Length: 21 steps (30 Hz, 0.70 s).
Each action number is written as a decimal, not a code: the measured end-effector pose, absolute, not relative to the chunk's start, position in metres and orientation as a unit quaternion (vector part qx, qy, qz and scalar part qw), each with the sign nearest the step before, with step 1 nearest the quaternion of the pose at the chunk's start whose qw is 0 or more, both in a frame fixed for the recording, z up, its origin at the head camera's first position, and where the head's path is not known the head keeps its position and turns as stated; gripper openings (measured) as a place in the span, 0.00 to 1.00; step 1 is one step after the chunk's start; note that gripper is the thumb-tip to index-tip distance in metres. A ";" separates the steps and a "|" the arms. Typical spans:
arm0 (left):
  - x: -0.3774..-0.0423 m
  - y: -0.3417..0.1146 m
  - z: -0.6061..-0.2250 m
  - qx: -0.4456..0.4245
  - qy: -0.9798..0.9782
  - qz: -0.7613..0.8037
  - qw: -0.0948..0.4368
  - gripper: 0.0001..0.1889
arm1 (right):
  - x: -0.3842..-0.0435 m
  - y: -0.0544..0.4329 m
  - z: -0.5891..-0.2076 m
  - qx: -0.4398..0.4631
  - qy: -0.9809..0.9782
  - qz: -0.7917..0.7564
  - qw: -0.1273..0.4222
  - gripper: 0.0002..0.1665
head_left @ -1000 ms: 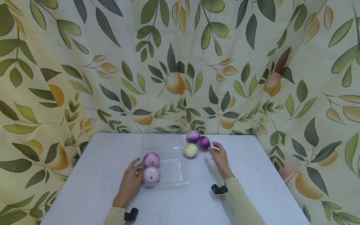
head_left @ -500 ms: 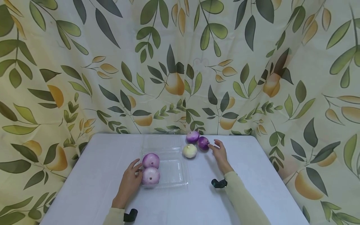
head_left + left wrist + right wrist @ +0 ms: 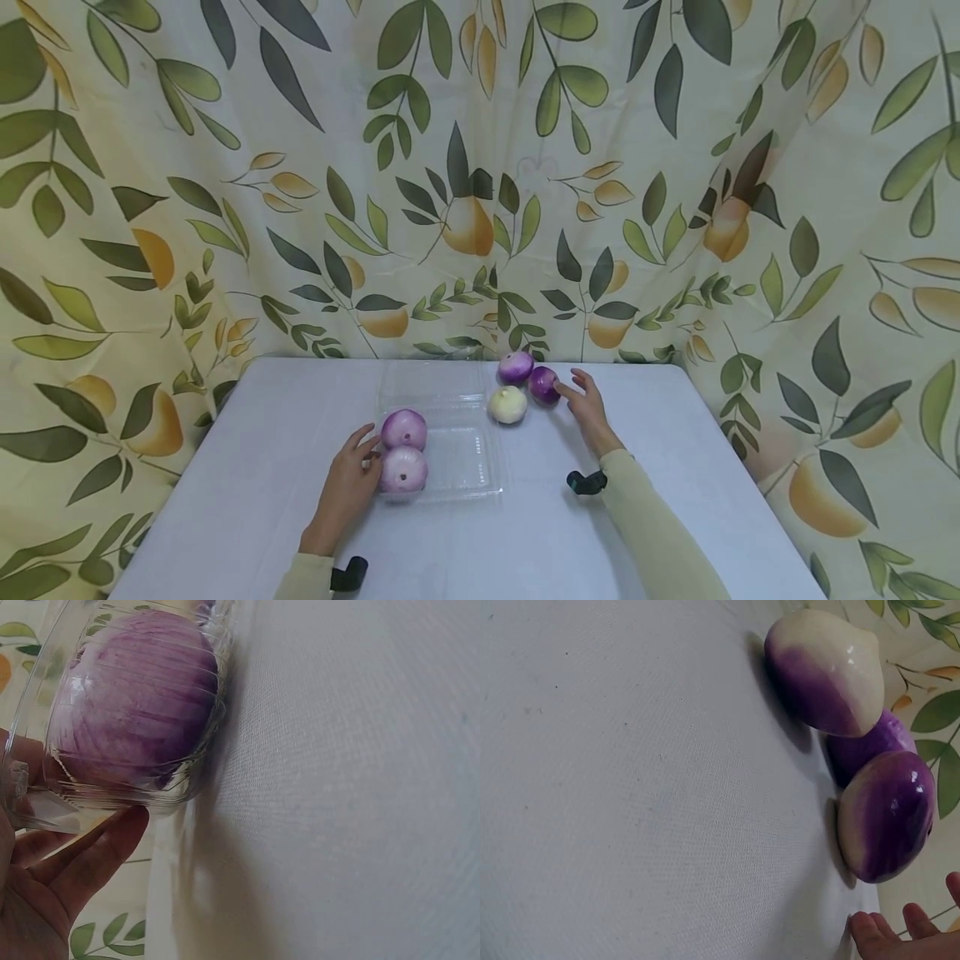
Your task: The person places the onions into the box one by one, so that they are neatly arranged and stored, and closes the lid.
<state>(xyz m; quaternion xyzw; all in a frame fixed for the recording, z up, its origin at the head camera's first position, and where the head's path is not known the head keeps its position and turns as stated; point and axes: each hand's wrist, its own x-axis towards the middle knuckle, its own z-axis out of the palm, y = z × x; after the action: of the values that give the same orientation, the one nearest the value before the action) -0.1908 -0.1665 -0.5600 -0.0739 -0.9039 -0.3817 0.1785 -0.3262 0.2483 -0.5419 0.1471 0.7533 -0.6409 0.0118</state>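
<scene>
My left hand (image 3: 345, 487) touches the left side of a clear plastic container (image 3: 480, 458), whose lid is folded back. In the left wrist view, the left fingers (image 3: 105, 855) lie against the clear wall beside a purple onion. Two purple onions, a rear one (image 3: 403, 430) and a front one (image 3: 403, 470), sit in its left half. My right hand (image 3: 587, 410) is beside a dark purple onion (image 3: 543, 386), thumb side toward it. In the right wrist view, the spread right fingers (image 3: 870, 934) appear apart from that dark onion (image 3: 889, 817).
A pale onion (image 3: 507, 405) and another purple onion (image 3: 515, 367) stand close to the dark one, right of the container. All rest on a white-covered table (image 3: 300, 400). A leaf-and-fruit patterned curtain (image 3: 480, 167) hangs behind its rear edge.
My right hand has shifted slightly forward beside the dark purple onion. The left hand stays at the container's side, and the onions keep their places.
</scene>
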 end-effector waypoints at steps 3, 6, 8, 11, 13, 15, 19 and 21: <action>-0.191 -0.166 -0.561 -0.070 -0.904 -0.385 0.173 0.18 | -0.330 0.249 -0.544 0.148 0.754 -0.639 0.019 0.44; -0.191 -0.166 -0.562 -0.069 -0.903 -0.387 0.173 0.18 | -0.333 0.249 -0.545 0.149 0.758 -0.635 0.026 0.45; -0.191 -0.166 -0.562 -0.067 -0.903 -0.388 0.172 0.19 | -0.335 0.249 -0.545 0.150 0.761 -0.630 0.032 0.45; -0.191 -0.165 -0.563 -0.065 -0.903 -0.389 0.171 0.19 | -0.337 0.248 -0.546 0.151 0.766 -0.624 0.037 0.46; -0.192 -0.165 -0.563 -0.065 -0.903 -0.387 0.173 0.19 | -0.339 0.246 -0.546 0.152 0.769 -0.619 0.039 0.47; -0.192 -0.165 -0.564 -0.066 -0.902 -0.388 0.176 0.19 | -0.341 0.245 -0.546 0.149 0.771 -0.617 0.040 0.47; -0.192 -0.165 -0.565 -0.069 -0.899 -0.396 0.176 0.19 | -0.343 0.242 -0.547 0.143 0.772 -0.618 0.042 0.49; -0.192 -0.166 -0.565 -0.069 -0.899 -0.396 0.173 0.19 | -0.344 0.241 -0.547 0.143 0.771 -0.619 0.046 0.49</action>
<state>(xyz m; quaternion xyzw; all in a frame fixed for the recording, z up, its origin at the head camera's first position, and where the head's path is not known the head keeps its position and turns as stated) -0.1920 -0.1655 -0.5648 -0.0689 -0.8992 -0.3958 0.1731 -0.3435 0.2414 -0.5473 0.1431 0.7707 -0.6192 0.0456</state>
